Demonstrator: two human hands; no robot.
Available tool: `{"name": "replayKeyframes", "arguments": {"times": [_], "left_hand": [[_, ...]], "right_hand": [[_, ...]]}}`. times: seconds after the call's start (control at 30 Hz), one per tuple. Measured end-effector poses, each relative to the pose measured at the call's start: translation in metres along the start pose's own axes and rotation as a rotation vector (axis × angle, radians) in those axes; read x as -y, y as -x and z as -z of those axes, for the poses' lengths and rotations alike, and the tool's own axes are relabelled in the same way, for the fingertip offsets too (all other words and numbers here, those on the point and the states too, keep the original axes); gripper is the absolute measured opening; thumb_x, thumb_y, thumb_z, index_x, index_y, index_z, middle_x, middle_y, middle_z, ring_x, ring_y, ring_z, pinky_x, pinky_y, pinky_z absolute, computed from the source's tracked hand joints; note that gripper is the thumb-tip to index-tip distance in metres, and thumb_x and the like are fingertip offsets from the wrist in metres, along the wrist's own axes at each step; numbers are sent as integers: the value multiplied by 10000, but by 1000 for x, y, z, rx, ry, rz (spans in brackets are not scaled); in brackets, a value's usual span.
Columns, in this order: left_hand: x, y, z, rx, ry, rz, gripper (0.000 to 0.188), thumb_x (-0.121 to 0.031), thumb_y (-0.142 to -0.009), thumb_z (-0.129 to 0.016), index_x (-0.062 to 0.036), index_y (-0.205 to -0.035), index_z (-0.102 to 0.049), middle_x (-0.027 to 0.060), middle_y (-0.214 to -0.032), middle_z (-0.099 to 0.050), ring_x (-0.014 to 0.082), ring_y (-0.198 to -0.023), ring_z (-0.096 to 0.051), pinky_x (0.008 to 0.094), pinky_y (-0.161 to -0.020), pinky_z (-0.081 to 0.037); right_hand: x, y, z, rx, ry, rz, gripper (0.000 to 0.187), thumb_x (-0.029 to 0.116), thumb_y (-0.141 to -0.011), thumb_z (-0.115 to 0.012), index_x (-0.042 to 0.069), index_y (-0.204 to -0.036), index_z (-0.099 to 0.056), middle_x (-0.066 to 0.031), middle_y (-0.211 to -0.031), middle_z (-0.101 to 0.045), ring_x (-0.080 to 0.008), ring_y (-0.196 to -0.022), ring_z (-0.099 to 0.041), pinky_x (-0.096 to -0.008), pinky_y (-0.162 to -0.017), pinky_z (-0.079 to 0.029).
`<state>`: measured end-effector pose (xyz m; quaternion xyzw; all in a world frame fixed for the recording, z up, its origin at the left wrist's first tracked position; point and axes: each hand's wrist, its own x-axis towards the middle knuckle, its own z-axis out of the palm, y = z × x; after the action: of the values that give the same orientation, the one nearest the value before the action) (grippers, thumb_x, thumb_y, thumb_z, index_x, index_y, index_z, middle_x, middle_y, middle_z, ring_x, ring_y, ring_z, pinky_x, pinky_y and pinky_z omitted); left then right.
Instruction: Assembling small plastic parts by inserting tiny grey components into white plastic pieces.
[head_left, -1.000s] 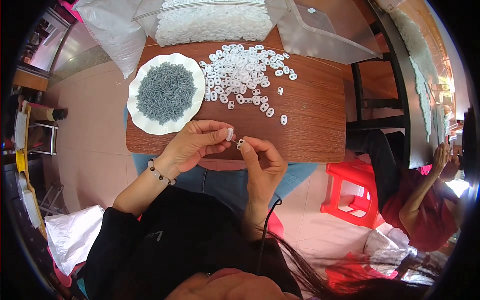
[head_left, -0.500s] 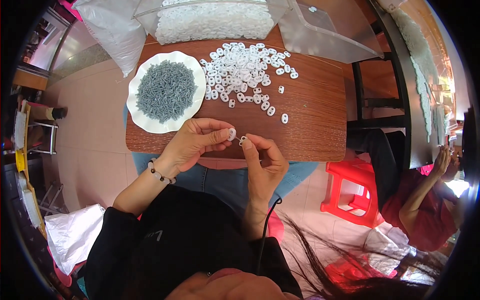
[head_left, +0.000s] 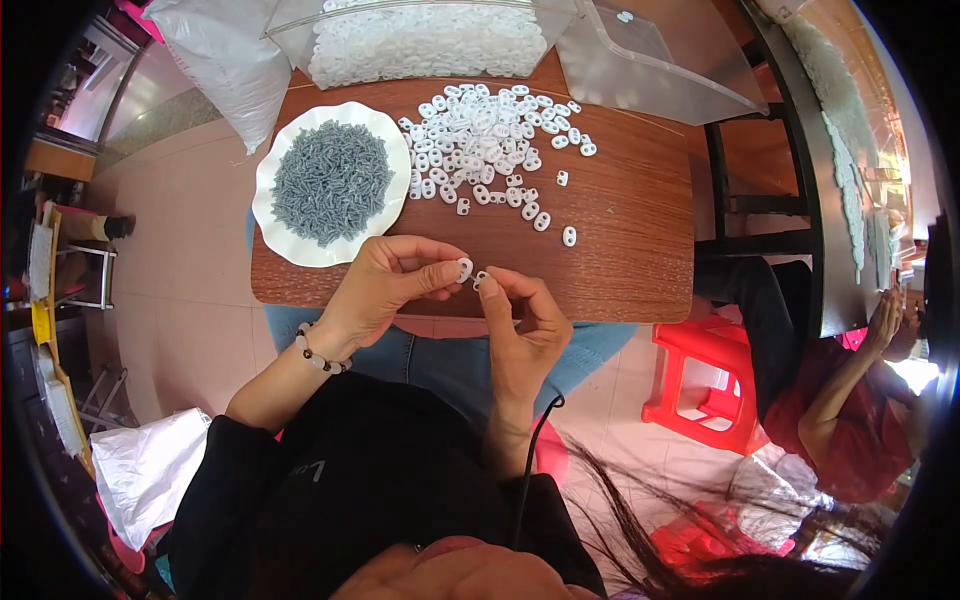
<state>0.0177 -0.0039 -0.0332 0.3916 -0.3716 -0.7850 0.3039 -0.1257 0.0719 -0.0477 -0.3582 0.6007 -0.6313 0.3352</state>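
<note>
Over the near edge of the brown wooden table (head_left: pixel 630 240), my left hand (head_left: pixel 395 280) pinches a white oval two-hole plastic piece (head_left: pixel 465 268) between thumb and fingers. Close beside it, my right hand (head_left: pixel 525 320) pinches a second small white piece with a hole (head_left: pixel 481 280). The two pieces nearly meet; whether they touch I cannot tell. Beyond my hands lies a loose pile of similar white two-hole pieces (head_left: pixel 490 130). A white scalloped plate (head_left: pixel 268 215) at the left bears a heap of small grey rods (head_left: pixel 333 183).
At the back stands a clear bin (head_left: pixel 560 25) full of white pieces, with another translucent bin (head_left: pixel 665 75) on its right. A white sack (head_left: pixel 225 65) is at the far left. A red stool (head_left: pixel 705 385) and a co-worker's arm (head_left: pixel 840 385) are at the right, by a dark table (head_left: pixel 835 290).
My right hand has shifted slightly left, bringing its piece closer to the one in my left hand. Both hands keep their pinch.
</note>
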Motion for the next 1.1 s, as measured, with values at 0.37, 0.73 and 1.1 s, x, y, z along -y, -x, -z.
{"name": "replayKeyframes", "arguments": {"times": [0.37, 0.73, 1.1], "left_hand": [[0, 3, -4, -11, -12, -18, 211, -88, -847, -690, 22, -1024, -662, 84, -915, -685, 123, -776, -648, 229, -696, -537], [-4, 2, -1, 61, 24, -5, 205, -93, -849, -687, 22, -1017, -672, 86, -889, -690, 110, -730, -644, 226, -686, -542], [-10, -1, -1, 159, -32, 73, 222, -100, -836, -705, 11, -1019, -648, 66, -860, -685, 94, -693, -631, 204, -646, -525]], "right_hand": [[2, 3, -4, -50, 29, 51, 123, 10, -803, -700, 16, -925, -686, -37, -789, -611, -90, -708, -565, -211, -667, -439], [5, -8, -1, 185, -402, -160, 210, 30, -845, -680, -20, -1045, -640, 1, -824, -616, -83, -766, -574, -215, -727, -460], [-5, -11, 11, 392, -440, -103, 481, 182, -865, -677, -30, -1272, -531, -72, -1136, -554, -126, -1012, -527, -262, -885, -430]]}}
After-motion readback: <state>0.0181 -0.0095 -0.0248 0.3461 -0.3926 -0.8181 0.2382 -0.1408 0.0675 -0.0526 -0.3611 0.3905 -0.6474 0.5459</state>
